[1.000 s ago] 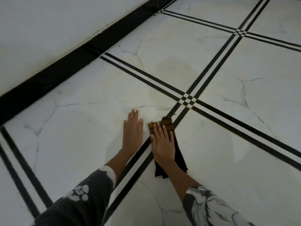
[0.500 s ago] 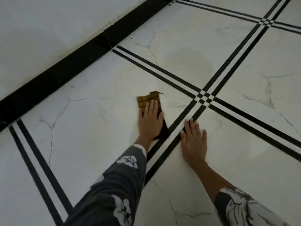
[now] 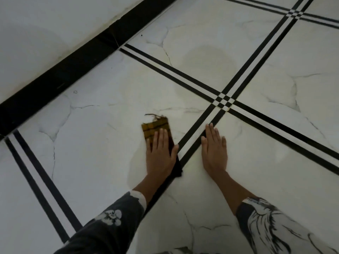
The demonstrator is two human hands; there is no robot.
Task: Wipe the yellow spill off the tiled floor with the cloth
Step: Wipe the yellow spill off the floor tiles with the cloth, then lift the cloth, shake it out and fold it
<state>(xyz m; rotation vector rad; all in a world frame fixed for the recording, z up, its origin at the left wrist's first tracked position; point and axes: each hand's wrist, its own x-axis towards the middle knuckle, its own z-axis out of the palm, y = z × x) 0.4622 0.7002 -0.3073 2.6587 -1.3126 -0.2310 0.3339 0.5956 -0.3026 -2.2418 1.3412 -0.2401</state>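
In the head view, a white marble-patterned tiled floor (image 3: pixel 95 162) is seen from above, divided by paired black lines that cross at a small checkered junction (image 3: pixel 224 101). A black skirting band (image 3: pixel 60 76) runs diagonally along the foot of a white wall (image 3: pixel 45 30) at the upper left.

The cloth (image 3: pixel 155 127) is laid flat on the floor, left of the diagonal black lines. Its far end is yellow-brown with dark checks and frayed threads, while its near part is dark and reaches the closest black line. The left hand (image 3: pixel 160 156) is pressed palm down on the cloth, the fingers (image 3: pixel 161 139) stretched out straight and close together, the thumb spread to the side; nothing is gripped, the cloth is only pinned under the palm. The right hand (image 3: pixel 214 150) is laid flat on the bare tile just beside the black lines, its fingers extended and slightly parted, holding nothing, the fingertips touching the nearest line.

The yellow spill (image 3: pixel 209 65) is seen as a faint, pale yellowish patch on the tile beyond the crossing lines, well apart from the cloth. A fainter yellowish film is spread on the tile around the left hand.

Dark sleeves (image 3: pixel 110 222) with white floral print cover both forearms.
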